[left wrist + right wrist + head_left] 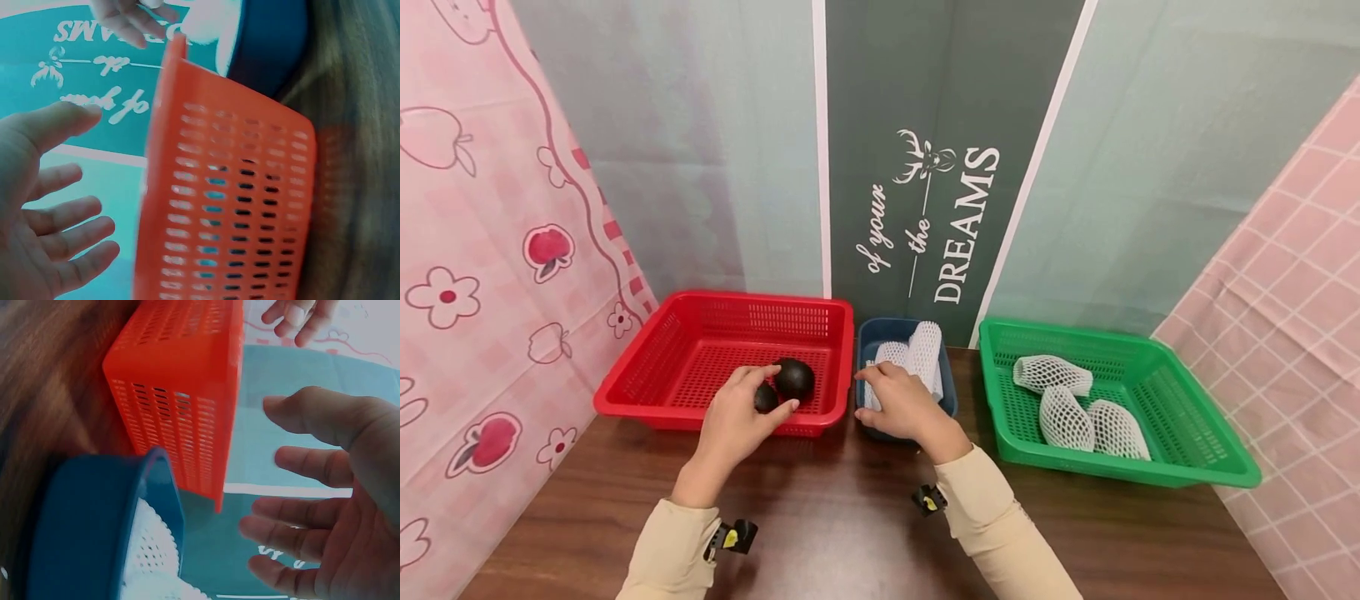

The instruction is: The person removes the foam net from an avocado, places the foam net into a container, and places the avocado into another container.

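My left hand [733, 421] hovers over the front of the red basket [700, 358], fingers spread and nothing held. Two dark, round fruits, perhaps avocados, lie in that basket by its fingertips: a larger one [795, 380] and a smaller-looking one [765, 399] partly covered by the hand. Over the blue bin [951, 396] is my right hand [901, 404], its fingers parted and relaxed. White foam net sleeves [927, 350] stand in the bin, partly hidden by that hand. Both wrist views show empty palms, the left [25, 250] and the right [362, 550], above the rims.
To the right sits a green basket [1195, 400] with three white foam nets [1066, 419] in it, bulging as if filled. All the containers stand on a brown wooden table [850, 517]. A printed curtain [737, 167] hangs behind them, with pink cloths at both sides.
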Motion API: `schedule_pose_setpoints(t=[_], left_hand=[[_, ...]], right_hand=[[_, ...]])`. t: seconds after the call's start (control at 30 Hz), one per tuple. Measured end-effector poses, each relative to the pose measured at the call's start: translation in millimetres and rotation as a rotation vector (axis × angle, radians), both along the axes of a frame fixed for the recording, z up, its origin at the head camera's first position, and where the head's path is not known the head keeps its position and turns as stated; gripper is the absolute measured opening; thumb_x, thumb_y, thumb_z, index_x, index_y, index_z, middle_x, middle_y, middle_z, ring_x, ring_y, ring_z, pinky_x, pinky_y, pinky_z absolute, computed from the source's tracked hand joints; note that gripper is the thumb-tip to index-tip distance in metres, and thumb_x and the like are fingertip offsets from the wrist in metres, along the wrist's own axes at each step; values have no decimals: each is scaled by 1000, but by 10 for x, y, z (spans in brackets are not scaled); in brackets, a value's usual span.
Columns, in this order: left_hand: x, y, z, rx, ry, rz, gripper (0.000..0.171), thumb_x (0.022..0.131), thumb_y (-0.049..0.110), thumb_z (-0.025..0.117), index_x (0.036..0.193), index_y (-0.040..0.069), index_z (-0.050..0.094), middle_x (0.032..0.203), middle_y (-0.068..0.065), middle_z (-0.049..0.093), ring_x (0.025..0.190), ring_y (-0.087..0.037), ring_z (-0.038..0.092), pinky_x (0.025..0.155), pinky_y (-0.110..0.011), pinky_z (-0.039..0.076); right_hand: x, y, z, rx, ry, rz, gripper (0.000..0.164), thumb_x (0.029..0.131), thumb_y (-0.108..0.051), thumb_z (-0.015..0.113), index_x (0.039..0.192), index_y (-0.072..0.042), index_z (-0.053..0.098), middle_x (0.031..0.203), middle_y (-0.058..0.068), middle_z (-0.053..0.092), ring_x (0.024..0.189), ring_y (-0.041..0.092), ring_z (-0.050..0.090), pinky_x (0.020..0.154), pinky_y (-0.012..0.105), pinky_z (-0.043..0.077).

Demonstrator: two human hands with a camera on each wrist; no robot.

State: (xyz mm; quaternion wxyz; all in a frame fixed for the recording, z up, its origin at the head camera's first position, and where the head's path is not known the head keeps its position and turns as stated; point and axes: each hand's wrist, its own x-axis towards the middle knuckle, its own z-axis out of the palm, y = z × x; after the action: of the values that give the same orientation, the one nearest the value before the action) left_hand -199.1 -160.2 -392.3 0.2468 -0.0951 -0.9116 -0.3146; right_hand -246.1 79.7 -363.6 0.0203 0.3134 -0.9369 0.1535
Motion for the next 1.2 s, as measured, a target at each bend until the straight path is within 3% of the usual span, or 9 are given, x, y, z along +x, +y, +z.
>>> schedule_pose_setpoints(t=[0.17,0.43,0.63,1.2], left_hand=[[51,93,82,-102,-29,-11,52,70,29,80,113,6,64,104,-11,58,91,-27,57,69,-45,50],[54,230,152,-172,-99,-68,52,69,32,80,113,9,65,108,-9,59,96,-26,57,73,-45,50],[39,340,165,-207,-80,-87,51,69,34,80,112,10,66,109,-8,60,96,-24,57,69,-42,51],[-16,593,184,-303,-57,-176,47,70,35,79,110,12,66,102,-6,60,89,-21,58,66,-36,51]], right_hand=[[27,111,54,36,15,-21,45,80,-28,70,119,-9,59,114,11,57,102,25,53,79,47,47],[34,251,63,65,17,-50,46,80,-29,71,119,-9,60,112,11,57,101,27,53,81,52,43],[16,377,53,87,52,-62,46,78,-32,73,116,-8,61,111,12,57,100,28,54,77,53,44],[-27,708,38,111,13,-120,47,79,-30,72,118,-6,60,112,13,55,97,30,55,74,49,44]])
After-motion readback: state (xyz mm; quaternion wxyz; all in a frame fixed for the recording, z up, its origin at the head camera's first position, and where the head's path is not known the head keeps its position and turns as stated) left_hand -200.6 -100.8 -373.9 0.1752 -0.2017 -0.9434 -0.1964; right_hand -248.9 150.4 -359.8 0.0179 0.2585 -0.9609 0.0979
